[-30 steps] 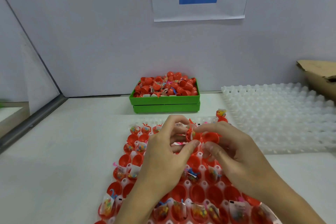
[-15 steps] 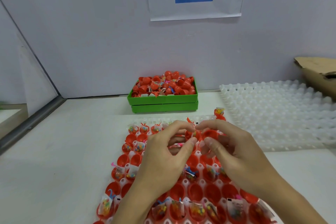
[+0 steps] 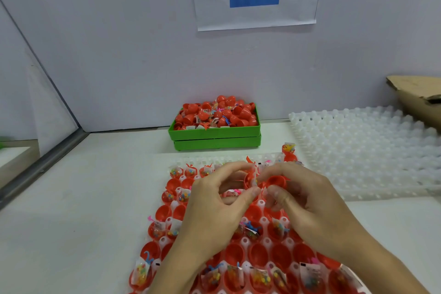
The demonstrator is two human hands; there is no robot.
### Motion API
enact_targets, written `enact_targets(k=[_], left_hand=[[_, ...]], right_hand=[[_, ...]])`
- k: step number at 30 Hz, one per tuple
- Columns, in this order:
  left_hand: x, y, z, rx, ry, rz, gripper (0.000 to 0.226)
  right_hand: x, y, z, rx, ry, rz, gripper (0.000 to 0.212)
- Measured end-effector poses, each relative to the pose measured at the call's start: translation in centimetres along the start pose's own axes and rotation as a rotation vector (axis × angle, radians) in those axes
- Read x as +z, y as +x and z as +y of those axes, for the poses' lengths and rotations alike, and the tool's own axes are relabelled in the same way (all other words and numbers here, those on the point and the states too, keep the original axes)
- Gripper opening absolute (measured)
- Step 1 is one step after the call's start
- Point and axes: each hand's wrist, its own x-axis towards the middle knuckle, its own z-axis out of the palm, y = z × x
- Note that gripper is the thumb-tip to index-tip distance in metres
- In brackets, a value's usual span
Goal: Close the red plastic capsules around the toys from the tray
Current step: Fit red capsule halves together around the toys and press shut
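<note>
Red capsule [image 3: 267, 180] halves half-hidden btwn left hand [image 3: 214, 203] & right hand [image 3: 307, 200].

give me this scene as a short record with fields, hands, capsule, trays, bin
left hand: pinches one red capsule half with a toy packet
right hand: holds the other red half, open side up
capsule state: not closed yet
working tray: white, red halves in its cells, many with toy packets
spare tray: white, to the right
green bin: against the wall, heaped with red capsules
</note>
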Motion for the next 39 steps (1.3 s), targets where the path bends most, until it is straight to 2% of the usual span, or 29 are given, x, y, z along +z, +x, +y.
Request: enact_targets(k=[11,17,22,30,34,39], left_hand=[[0.0,0.2,-0.2,0.051,0.034,-0.004,0.025],[0.0,0.2,-0.5,0.027,0.035,0.001,0.025],[-0.1,0.1,-0.3,0.067,0.013,-0.020,0.022],[0.3,0.1,-0.2,0.059,-0.002,0.024,0.029],[0.3,0.1,-0.1,0.097,0.063,-0.003,0.022],[0.3,0.1,-0.1,0.117,0.099,0.013,0.024]], right_hand=[[-0.1,0.0,-1.3,0.120,0.240,0.016,0.045],[0.3,0.1,-1.3,0.125,0.180,0.063,0.049],[0.1,0.3,-1.3,0.149,0.260,0.099,0.057],[0.2,0.3,-1.5,0.152,0.293,0.099,0.058],[0.4,0.3,-1.4,0.151,0.276,0.102,0.054],[1.0,0.1,-1.3,0.160,0.279,0.139,0.049]])
